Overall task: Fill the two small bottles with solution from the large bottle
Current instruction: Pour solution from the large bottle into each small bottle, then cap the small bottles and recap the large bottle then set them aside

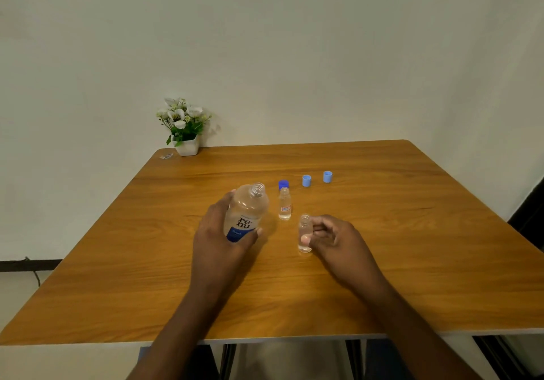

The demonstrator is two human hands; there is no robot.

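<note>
From my end: L hand point(223, 232) has its fingers point(230, 198) wrapped round the large bottle point(247, 212). It's uncapped, clear w/ a blue-and-white label, neck tilted to the right. Can't tell if its base touches the counter point(412, 247). R hand point(332, 238) pinches the near small bottle point(304, 229) btwn thumb and fingers, upright, mouth open, base at the wood. The other small bottle point(285, 203) stands alone, upright, uncapped, w/ a red-marked label. It's btwn the two hands and a bit farther back. Right behind it sits a dark blue cap point(283, 184). To the right of that, a light blue cap point(306, 180) and a second light blue cap point(327, 176), near each other, not touching.

Counter is orange-brown wood grain w/ rounded far corners and a pale near edge; dark legs show under it. At the far-left corner there's a white pot of white flowers point(185, 132) w/ a small clear scrap point(167, 156) just beside it. The room has a plain off-white wall point(323, 41) behind. A dark strip point(29, 263) runs low on the left w/ a cable hanging.
</note>
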